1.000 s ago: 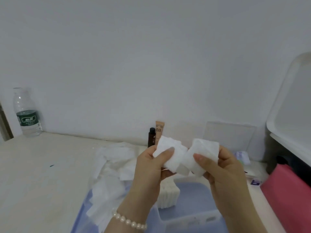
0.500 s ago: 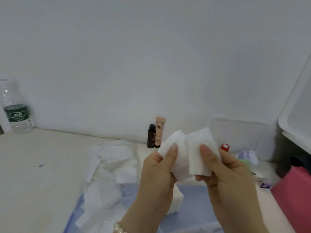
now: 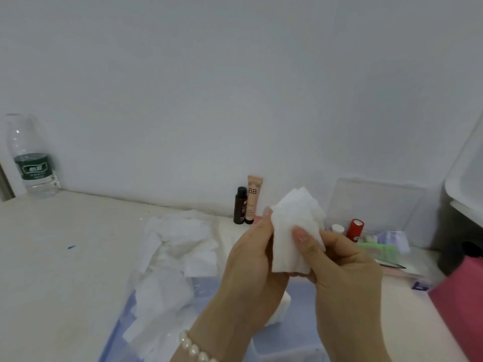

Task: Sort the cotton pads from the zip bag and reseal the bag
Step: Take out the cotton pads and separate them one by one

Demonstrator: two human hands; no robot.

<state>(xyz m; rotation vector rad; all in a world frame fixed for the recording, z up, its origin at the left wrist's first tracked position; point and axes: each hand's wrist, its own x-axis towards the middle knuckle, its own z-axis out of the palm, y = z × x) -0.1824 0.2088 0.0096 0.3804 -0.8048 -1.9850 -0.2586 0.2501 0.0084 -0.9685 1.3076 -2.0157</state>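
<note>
White pearls ring the left wrist at 6 o'clock, a bracelet [image 3: 194,348] above a pale blue tray [image 3: 285,343]. Just beyond, the left hand [image 3: 251,270] and right hand [image 3: 342,270] meet at centre, fingers curled round a small bunch of cotton pads [image 3: 290,236], the right thumb pressed on the front pad. At 9 o'clock loose pads [image 3: 172,257] lie heaped on what may be the clear zip bag; the blur hides its edges. Farther, at 12 o'clock, a dark bottle [image 3: 241,205] and a BB tube [image 3: 253,197] stand against the wall. A water bottle [image 3: 31,158] stands far at 10 o'clock on the table [image 3: 52,257].
</note>
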